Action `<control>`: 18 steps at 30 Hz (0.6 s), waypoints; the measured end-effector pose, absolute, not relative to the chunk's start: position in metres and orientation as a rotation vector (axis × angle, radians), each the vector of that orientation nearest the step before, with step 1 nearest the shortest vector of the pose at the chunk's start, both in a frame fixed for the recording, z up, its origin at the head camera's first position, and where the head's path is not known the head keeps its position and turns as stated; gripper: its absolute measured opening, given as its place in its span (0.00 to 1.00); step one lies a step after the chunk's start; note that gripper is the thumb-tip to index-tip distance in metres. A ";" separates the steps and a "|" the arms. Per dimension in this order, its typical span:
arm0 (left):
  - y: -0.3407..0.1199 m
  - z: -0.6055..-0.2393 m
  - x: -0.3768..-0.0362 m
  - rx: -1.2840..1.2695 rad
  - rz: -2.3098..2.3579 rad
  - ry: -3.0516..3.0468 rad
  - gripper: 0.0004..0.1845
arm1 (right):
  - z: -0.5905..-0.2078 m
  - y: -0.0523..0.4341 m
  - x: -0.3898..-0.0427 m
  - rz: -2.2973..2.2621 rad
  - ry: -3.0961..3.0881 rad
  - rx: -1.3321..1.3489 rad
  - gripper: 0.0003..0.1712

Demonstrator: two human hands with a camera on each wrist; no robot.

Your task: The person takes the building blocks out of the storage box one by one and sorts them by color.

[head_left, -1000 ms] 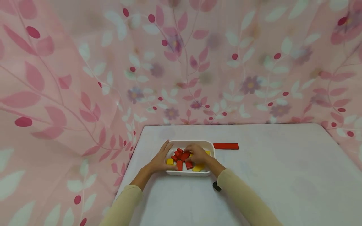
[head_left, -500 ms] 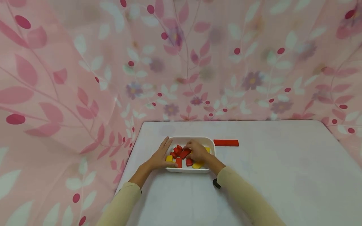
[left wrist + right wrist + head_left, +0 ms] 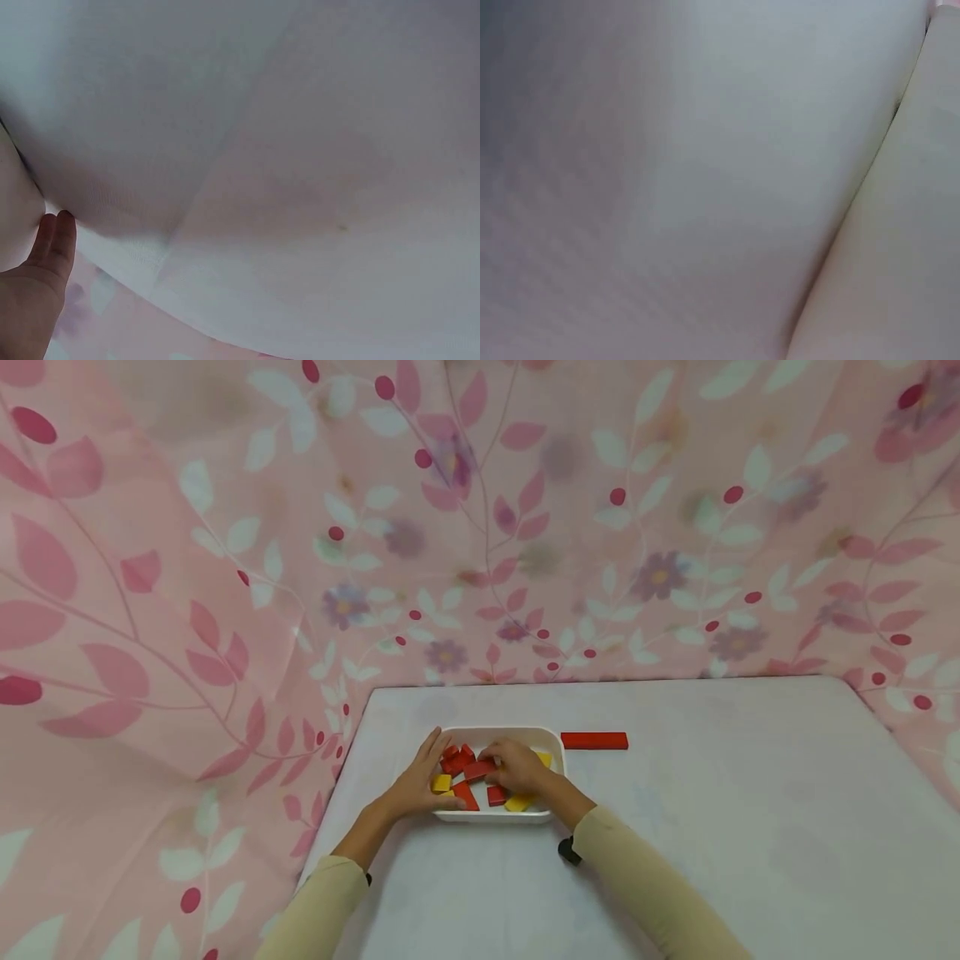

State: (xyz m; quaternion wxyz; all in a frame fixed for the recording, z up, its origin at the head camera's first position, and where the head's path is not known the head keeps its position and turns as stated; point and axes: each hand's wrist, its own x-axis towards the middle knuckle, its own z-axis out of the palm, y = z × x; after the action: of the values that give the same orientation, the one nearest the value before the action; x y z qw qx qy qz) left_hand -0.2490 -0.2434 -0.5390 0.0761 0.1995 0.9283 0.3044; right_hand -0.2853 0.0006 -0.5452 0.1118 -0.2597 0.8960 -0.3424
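Head camera gives me the clearest look: a white tray point(image 3: 553, 745) sits on the white table point(image 3: 712, 827), near its left edge, and it holds red blocks point(image 3: 456, 761) and yellow blocks point(image 3: 440, 782). My left hand point(image 3: 417, 783) lies flat with straight fingers on the tray's left rim, so it grasps nothing. My right hand point(image 3: 517, 767) is inside the tray, fingers curled over a red block point(image 3: 477, 770); I believe it pinches this piece, but the contact is small to see. A long red bar point(image 3: 594, 741) rests on the table just beside the tray, to its right. Both wrist cameras show mostly blurred white surface.
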 end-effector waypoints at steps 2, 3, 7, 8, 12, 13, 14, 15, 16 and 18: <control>-0.244 -0.539 -0.250 0.607 0.906 2.785 0.66 | -0.544 0.000 -0.286 -1.040 2.615 -0.750 0.21; -0.244 -0.539 -0.250 0.609 0.897 2.786 0.66 | -0.543 0.000 -0.286 -1.065 2.603 -0.740 0.22; -0.244 -0.540 -0.251 0.598 0.897 2.786 0.66 | -0.541 0.001 -0.285 -1.167 2.552 -0.709 0.22; -0.244 -0.540 -0.251 0.594 0.897 2.789 0.66 | -0.541 0.001 -0.286 -1.192 2.538 -0.709 0.22; -0.246 -0.541 -0.251 0.585 0.910 2.792 0.65 | -0.542 0.000 -0.286 -1.273 2.475 -0.731 0.24; -0.246 -0.541 -0.251 0.586 0.905 2.792 0.65 | -0.542 0.000 -0.286 -1.276 2.469 -0.738 0.24; -0.246 -0.541 -0.250 0.586 0.906 2.789 0.65 | -0.542 0.000 -0.286 -1.281 2.462 -0.738 0.24; -0.246 -0.541 -0.250 0.588 0.913 2.786 0.65 | -0.542 0.000 -0.286 -1.287 2.455 -0.735 0.25; -0.246 -0.541 -0.250 0.589 0.913 2.786 0.64 | -0.542 -0.001 -0.286 -1.287 2.458 -0.735 0.24; -0.245 -0.540 -0.250 0.593 0.921 2.786 0.64 | -0.541 -0.001 -0.286 -1.297 2.469 -0.729 0.23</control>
State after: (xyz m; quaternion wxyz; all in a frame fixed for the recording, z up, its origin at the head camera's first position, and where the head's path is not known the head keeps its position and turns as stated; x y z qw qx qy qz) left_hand -0.2501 -0.2452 -0.5403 0.0741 0.1976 0.9281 0.3068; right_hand -0.2856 -0.0008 -0.5407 0.1292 -0.2508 0.8494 -0.4461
